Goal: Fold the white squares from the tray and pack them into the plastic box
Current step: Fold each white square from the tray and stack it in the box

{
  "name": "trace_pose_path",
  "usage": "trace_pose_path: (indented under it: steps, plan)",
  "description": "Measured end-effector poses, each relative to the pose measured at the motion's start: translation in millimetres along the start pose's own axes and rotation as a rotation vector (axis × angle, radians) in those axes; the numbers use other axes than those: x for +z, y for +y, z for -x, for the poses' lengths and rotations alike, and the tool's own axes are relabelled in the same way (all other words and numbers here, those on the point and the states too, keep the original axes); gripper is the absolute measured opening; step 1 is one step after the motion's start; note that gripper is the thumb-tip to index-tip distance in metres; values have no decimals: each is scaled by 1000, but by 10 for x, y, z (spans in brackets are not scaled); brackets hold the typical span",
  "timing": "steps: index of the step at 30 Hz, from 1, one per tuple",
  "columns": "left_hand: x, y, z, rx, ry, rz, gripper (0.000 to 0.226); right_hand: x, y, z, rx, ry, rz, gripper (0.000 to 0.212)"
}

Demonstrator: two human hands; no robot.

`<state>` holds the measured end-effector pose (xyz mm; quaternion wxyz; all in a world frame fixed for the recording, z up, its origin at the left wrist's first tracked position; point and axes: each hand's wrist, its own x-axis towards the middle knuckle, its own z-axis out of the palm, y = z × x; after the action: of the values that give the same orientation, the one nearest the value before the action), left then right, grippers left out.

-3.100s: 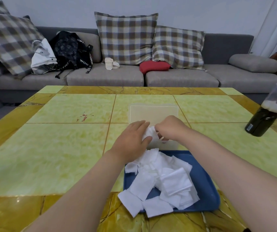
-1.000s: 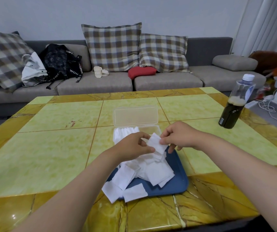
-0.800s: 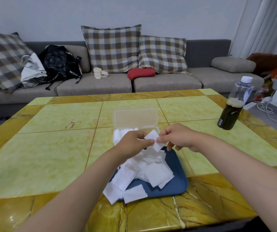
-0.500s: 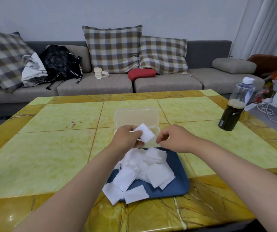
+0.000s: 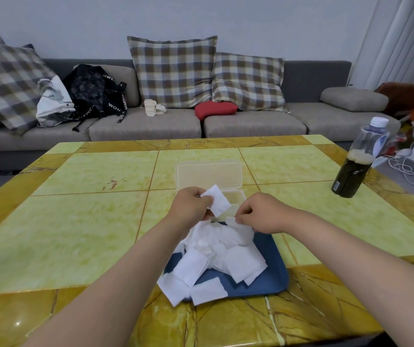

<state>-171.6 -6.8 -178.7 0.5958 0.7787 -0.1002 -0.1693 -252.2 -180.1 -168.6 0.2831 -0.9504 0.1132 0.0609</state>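
Pinching a white square (image 5: 217, 200) in the curled fingers of my left hand (image 5: 190, 206), I am holding it at the centre of the frame, against the open plastic box (image 5: 236, 197). My right hand (image 5: 263, 212) is pinching the edge of a second square (image 5: 231, 219) on the pile (image 5: 221, 251) lying in the tray (image 5: 271, 279), lower centre.

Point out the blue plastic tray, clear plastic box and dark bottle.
blue plastic tray (image 5: 271, 281): head view, bare near-right corner.
clear plastic box (image 5: 209, 174): head view, open lid.
dark bottle (image 5: 350, 179): head view, lower body.
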Motion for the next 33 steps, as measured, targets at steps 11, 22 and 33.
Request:
trace_pose_path:
  steps: [11, 22, 33]
  plan:
    - [-18, 34, 23, -75, -64, 192, 13, -257, -99, 76, 36, 137, -676, 7]
    - [16, 150, 99, -19, -275, 174, 20, -167, -131, 39, 2, 251, -445, 8]
    - [5, 137, 55, -32, -253, 111, 33, -117, -107, -30, -58, 295, -312, 4]
